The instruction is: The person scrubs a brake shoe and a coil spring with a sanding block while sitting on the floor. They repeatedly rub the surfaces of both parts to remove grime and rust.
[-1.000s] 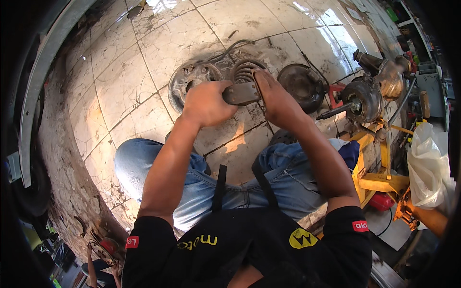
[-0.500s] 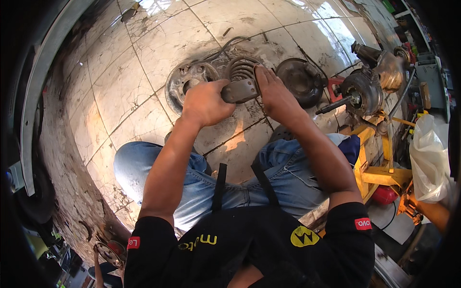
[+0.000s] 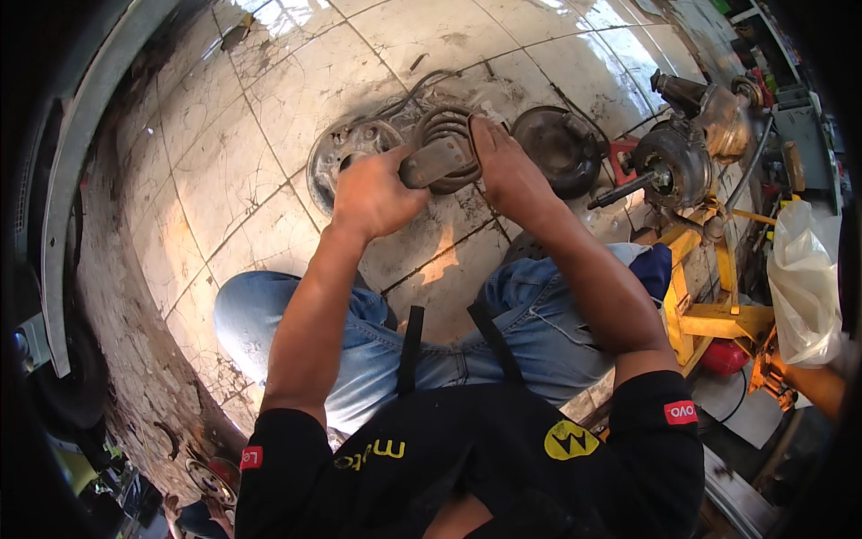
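Brake shoe (image 3: 437, 162): probably stiff, fairly heavy, hardly fragile. Left hand (image 3: 375, 193) clasped one end; right hand (image 3: 512, 172) straight-fingered beyond, its grip hidden. Ends seemed best holds.

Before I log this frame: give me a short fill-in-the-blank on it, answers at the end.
1. One end of the dark metal piece is wrapped by the person's ___ hand.
2. The round dark plate lies to the ___ of the coil.
3. The metal stand is painted ___.
4. The person's jeans are ___.

Missing words: left; right; yellow; blue.
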`<state>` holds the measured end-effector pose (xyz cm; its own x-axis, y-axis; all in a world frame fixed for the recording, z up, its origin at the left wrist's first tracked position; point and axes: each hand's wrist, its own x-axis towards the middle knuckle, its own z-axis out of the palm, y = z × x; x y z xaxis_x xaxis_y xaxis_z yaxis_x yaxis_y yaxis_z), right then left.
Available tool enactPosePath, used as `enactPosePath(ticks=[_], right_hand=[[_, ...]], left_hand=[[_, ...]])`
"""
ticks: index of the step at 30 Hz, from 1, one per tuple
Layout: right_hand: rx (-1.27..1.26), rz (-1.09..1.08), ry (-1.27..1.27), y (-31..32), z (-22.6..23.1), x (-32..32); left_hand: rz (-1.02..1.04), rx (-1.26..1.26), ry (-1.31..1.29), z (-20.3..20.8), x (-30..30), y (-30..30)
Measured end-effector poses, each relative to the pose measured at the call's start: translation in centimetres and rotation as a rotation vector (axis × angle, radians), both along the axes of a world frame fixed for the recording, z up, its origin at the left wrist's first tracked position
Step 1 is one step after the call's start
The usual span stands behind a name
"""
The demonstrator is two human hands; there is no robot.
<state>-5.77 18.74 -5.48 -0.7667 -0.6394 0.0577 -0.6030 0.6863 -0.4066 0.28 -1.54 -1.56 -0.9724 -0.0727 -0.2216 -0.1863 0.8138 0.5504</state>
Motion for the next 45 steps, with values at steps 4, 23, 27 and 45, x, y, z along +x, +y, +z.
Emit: enactPosePath(ticks=[4, 23, 27, 45], right_hand=[[-0.031, 0.082, 0.18, -0.6, 0.2, 0.8], [-0.091, 0.158, -0.157, 0.7, 2.2, -0.6], [-0.115, 0.179, -0.13, 0.2, 1.7, 0.3], [-0.426, 0.043, -0.263, -0.6, 1.6, -0.9]], left_hand=[[0.024, 0.016, 0.05, -0.7, -0.2, -0.4], [0.078, 0.097, -0.093, 0.0, -0.7, 0.0], [0.101, 0.112, 0.005, -0.5, -0.1, 0.3], [0.093, 0.01, -0.056, 0.7, 0.5, 1.6]])
